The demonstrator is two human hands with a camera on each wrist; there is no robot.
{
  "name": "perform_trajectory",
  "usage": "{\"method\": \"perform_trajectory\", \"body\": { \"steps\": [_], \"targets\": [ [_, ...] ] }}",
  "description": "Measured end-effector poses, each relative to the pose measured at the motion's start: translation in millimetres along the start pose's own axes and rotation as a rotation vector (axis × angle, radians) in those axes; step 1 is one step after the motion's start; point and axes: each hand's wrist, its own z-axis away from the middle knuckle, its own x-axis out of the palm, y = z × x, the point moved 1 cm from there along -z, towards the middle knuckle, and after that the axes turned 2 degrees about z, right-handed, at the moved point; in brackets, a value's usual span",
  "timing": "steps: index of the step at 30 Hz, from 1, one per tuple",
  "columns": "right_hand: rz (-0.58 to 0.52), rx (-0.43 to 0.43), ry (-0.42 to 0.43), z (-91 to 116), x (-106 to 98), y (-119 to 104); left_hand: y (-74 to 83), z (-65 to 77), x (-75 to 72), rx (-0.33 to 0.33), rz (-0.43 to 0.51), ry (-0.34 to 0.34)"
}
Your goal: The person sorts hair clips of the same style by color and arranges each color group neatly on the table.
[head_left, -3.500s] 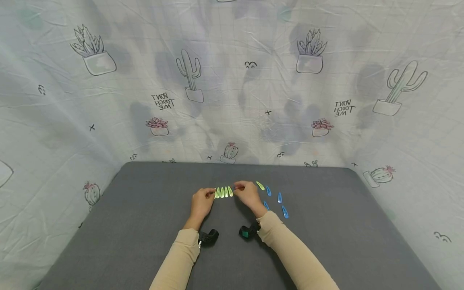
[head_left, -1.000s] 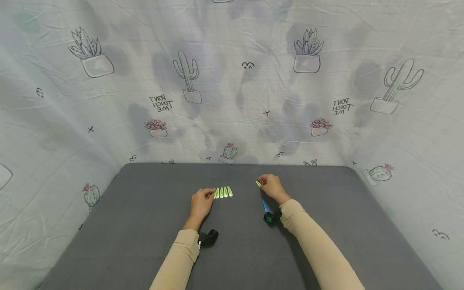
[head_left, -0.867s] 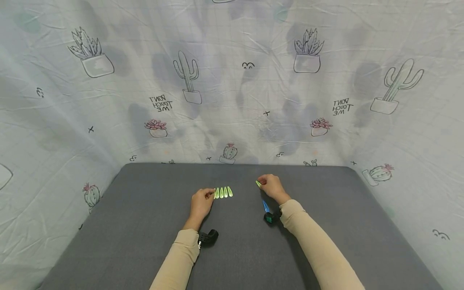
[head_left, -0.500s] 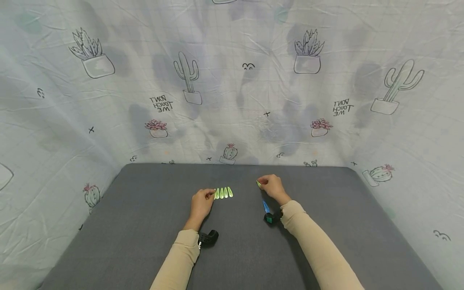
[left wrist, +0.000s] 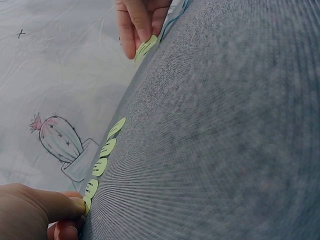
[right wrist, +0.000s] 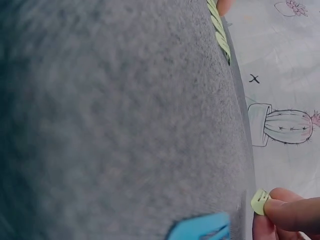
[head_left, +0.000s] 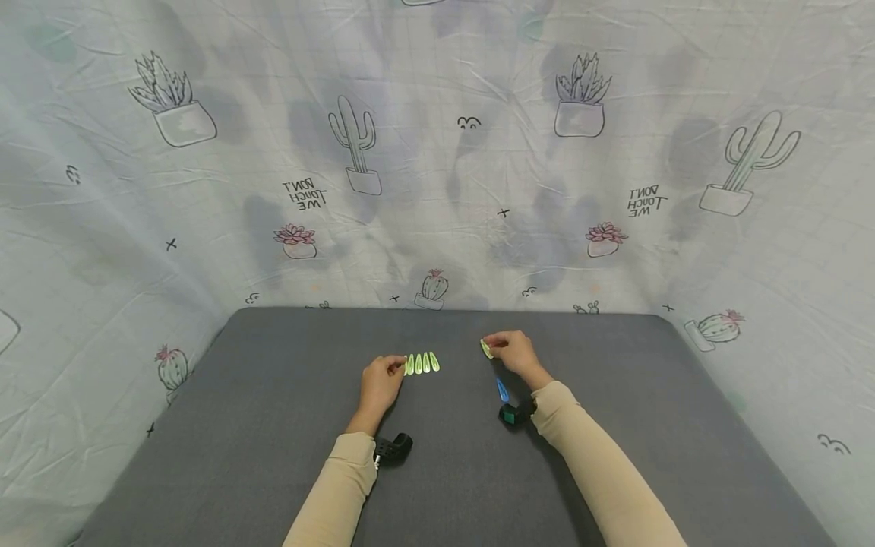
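Observation:
A row of several yellow-green snap hair clips [head_left: 418,365] lies side by side on the grey table. At the row's left end my left hand [head_left: 380,382] pinches the last clip between thumb and fingers; the left wrist view shows that clip [left wrist: 87,206] partly covered by the thumb. Further right, my right hand [head_left: 516,354] pinches a separate yellow-green hair clip [head_left: 486,349] by its right side. The right wrist view shows this clip [right wrist: 259,201] tilted in the fingertips, near the tabletop. Below my right hand lies a blue hair clip [head_left: 502,390].
The grey table [head_left: 307,486] reaches back to a white curtain [head_left: 437,175] printed with cacti. Beside the blue clip is the black wrist camera [head_left: 514,414] on my right arm. In the left wrist view, blue edges [left wrist: 175,19] show beyond my right hand.
My right hand has left the row's right end and taken hold of the separate yellow-green clip, lately shifting it slightly left. Other blue clips are now hidden behind the right hand and arm.

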Motion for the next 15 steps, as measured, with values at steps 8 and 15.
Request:
{"method": "perform_trajectory", "body": {
  "steps": [8, 15],
  "targets": [
    [-0.145, 0.008, -0.036, 6, 4, -6, -0.8, 2.8, 0.7, 0.009, 0.001, 0.004],
    [-0.197, 0.001, -0.068, 10, 12, -14, -0.9, 4.3, 2.1, 0.007, -0.002, 0.010]
  ]
}}
